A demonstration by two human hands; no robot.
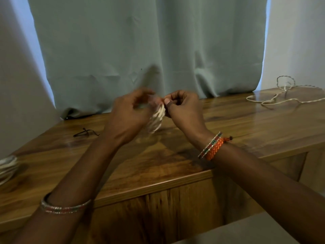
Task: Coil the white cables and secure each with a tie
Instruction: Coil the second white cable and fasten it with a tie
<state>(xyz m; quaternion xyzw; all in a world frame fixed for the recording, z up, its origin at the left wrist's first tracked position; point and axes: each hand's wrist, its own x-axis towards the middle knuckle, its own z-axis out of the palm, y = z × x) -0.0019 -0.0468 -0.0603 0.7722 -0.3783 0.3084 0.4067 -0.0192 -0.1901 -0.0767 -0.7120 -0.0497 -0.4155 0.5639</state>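
Above the middle of the wooden worktop (pixel 228 120), both hands meet around a coiled white cable (pixel 157 118) held upright in the air. The right hand (pixel 184 110) has its fingers curled, thumb and forefinger pinching at the top of the coil, probably on a tie end too small to make out. The left hand (pixel 130 113) is blurred with motion; its fingers curl near the coil's far side, but whether they grip it I cannot tell.

If the pinch slips before the tie is cinched, the loops would likely spring apart and the coil unravel. The blur suggests quick movement, which raises that risk.

A dark tie (pixel 86 132) lies on the worktop to the left, a finished-looking coil (pixel 8 166) sits at the left edge, and a loose cable (pixel 281 97) sprawls far right. No containers are visible.
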